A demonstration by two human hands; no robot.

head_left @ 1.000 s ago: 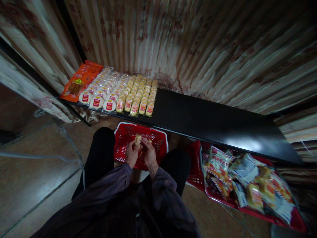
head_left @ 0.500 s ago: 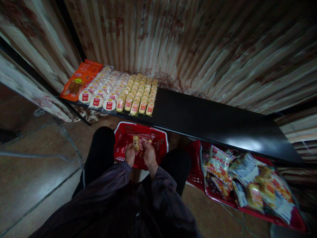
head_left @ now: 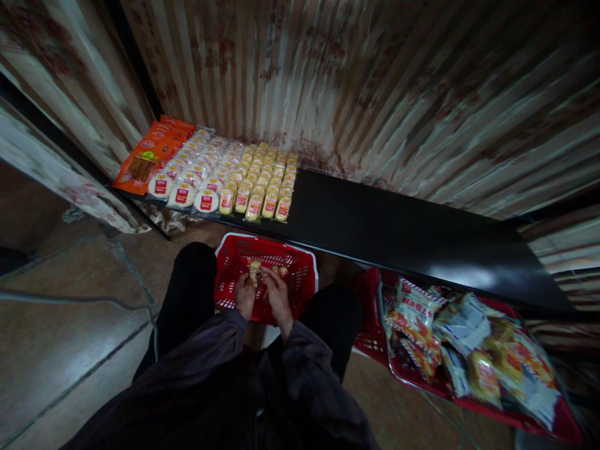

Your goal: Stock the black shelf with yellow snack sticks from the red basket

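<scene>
Grip status: our left hand clasps a small yellow wrapped snack packet over the red plastic mesh basket; right hand adjacent, grasp indeterminate.

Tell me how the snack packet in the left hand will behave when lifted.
The snack packet is probably light: the left hand alone holds it up. Its plastic wrapper likely feels slippery and crinkles. If flat like the packets on the shelf, it should not roll.
</scene>
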